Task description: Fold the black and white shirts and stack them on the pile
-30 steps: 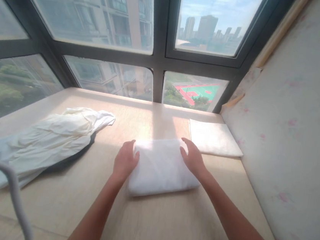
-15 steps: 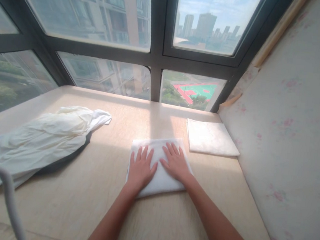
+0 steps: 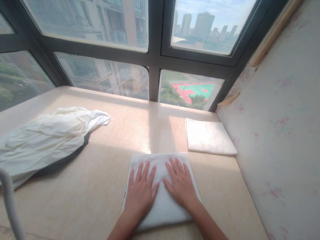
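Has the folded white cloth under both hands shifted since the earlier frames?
Yes, toward the camera wearer: the cloth now lies farther from the window frame.

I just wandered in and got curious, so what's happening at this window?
A person has both hands, left and right, spread flat on a folded white cloth, on a pale wooden surface. Another folded white cloth lies by the wall to the right. To the left, a loose, rumpled heap of cream and white fabric lies with something dark showing beneath it.
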### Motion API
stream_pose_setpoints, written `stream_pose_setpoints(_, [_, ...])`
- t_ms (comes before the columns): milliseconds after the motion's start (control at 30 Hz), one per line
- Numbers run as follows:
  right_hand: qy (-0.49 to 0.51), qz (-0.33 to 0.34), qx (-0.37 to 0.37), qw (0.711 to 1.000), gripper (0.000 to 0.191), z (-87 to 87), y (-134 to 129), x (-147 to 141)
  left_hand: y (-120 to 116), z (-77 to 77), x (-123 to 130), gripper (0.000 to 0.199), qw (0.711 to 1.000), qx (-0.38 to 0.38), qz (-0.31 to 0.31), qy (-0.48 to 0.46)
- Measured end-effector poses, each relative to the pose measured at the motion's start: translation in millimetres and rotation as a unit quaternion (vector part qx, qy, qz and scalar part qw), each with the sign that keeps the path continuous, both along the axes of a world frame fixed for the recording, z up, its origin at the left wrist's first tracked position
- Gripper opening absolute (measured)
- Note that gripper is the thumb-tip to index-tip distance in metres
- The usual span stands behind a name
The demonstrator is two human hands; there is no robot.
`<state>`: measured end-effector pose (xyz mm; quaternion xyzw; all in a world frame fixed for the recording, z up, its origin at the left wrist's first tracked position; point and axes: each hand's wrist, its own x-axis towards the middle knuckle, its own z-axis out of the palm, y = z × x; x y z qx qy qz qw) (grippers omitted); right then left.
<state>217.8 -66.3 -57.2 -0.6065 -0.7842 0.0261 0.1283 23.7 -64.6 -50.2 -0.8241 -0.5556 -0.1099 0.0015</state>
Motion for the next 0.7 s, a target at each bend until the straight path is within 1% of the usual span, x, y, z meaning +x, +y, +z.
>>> stream_pose_setpoints(100, [0.013,-0.013,0.022,1.0,0.051,0.6,6,-1,5,5.7,2,0.05,1.0,-0.017,0.008,0.003])
stream_pose_setpoints(167, [0.027,-0.037,0.045,0.998,0.047,-0.3,7,4,5,8.7,0,0.047,1.0,-0.019,0.016,0.005])
stream_pose_setpoints(233, [0.051,-0.087,0.067,0.993,0.044,-2.4,2,15,2,10.2,-9,0.046,0.999,-0.005,0.04,0.004])
stream_pose_setpoints(300, [0.091,-0.158,0.079,0.98,0.042,-5.6,-9,32,-4,10.7,-24,0.045,0.996,0.017,0.084,-0.011])
stream_pose_setpoints(367, [0.15,-0.223,0.072,0.961,0.041,-8.0,-24,49,-10,12.3,-41,0.047,0.991,0.029,0.123,-0.047])
stream_pose_setpoints(400, [0.182,-0.246,0.057,0.95,0.041,-8.0,-32,55,-13,14.1,-50,0.048,0.988,0.02,0.136,-0.068])
stream_pose_setpoints(433, [0.211,-0.262,0.034,0.941,0.043,-6.7,-40,60,-14,16.8,-57,0.05,0.985,-0.006,0.148,-0.089])
stream_pose_setpoints(500, [0.23,-0.275,-0.032,0.933,0.045,0.0,-52,63,-16,23.9,-65,0.054,0.974,-0.098,0.163,-0.123])
stream_pose_setpoints(567, [0.191,-0.279,-0.092,0.937,0.043,10.9,-57,59,-15,31.3,-68,0.055,0.953,-0.197,0.177,-0.147])
stream_pose_setpoints(633, [0.138,-0.284,-0.127,0.94,0.037,21.6,-56,52,-12,36.5,-69,0.053,0.926,-0.261,0.187,-0.199])
stream_pose_setpoints(667, [0.122,-0.284,-0.137,0.941,0.033,25.4,-54,49,-12,37.9,-69,0.051,0.908,-0.285,0.19,-0.243])
stream_pose_setpoints(700, [0.116,-0.281,-0.144,0.942,0.029,27.8,-52,47,-12,38.7,-69,0.049,0.883,-0.308,0.193,-0.298])
